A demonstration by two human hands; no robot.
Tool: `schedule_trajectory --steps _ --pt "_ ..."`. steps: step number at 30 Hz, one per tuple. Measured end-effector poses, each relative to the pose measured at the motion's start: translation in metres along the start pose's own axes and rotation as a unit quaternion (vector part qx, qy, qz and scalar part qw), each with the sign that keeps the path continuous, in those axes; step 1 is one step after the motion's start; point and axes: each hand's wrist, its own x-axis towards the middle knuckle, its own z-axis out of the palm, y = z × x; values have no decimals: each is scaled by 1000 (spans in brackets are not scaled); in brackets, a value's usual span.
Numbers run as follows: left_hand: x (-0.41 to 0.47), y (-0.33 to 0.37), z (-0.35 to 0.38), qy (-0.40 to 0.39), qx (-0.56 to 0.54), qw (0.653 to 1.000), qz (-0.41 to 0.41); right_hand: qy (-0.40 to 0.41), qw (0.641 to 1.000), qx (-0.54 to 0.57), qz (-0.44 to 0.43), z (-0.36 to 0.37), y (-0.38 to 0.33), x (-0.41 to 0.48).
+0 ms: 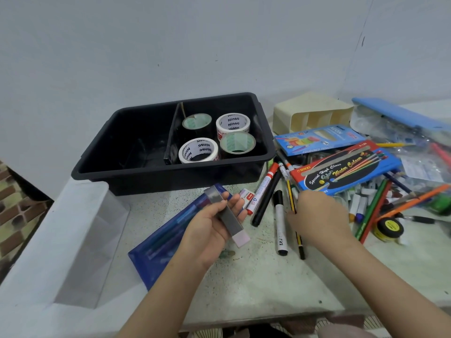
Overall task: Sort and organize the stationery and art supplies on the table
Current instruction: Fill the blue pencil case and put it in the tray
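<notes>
So: tape rolls (199, 150) already in bin (170, 178); my left hand (210, 230) grips eraser (233, 223); right hand (317, 218) over markers (279, 223), grip I cannot tell; big pile (380, 206) on worktop (256, 284) still unsorted.

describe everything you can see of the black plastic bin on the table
The black bin looks like glossy moulded plastic, rectangular, with a rolled rim and sloped walls. It sits upright on the speckled table near the wall, slightly askew. A dark divider splits it: the left compartment shows nothing inside, the right holds four tape rolls, two white printed Ninso, two with pale green cores. A translucent container stands close by its front left corner.
</notes>
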Motion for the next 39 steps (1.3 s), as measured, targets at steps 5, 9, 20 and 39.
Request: schedule_trajectory --steps 5,9,20,39 --pt "1 1 -1 -7 12 1000 -15 8 977 210 -27 -22 1 2" --pt "0 -2 1 -39 27 999 -19 5 943 310 -117 -16 -21 -16" --pt "5 -1 -5 -65 82 993 46 -12 871 451 -195 25 -45 -27" --pt "1 10 -16 -80 132 988 28 -133 690 691 -171 28 -60 -26"
